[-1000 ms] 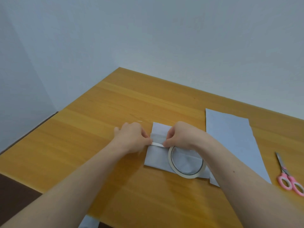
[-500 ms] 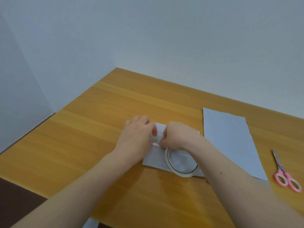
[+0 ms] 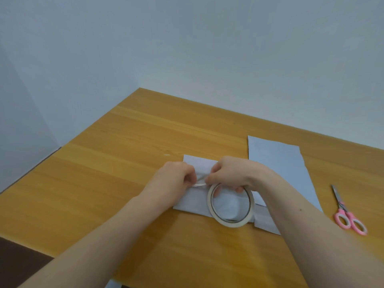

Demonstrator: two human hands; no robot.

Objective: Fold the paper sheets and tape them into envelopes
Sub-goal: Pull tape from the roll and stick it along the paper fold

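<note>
A folded white paper sheet lies on the wooden table in front of me. Over it my right hand holds a white tape roll upright by its upper rim. My left hand pinches the free end of a short tape strip stretched between both hands just above the paper. Both hands cover the middle of the folded sheet.
A flat white paper sheet lies to the right, partly under my right forearm. Pink-handled scissors rest near the right edge. A small white scrap sits left of the folded sheet. Walls border the table's far and left sides.
My left hand went from flat on the paper to pinching the tape end. The roll now stands more upright and nearer to me, with a short strip drawn out.
</note>
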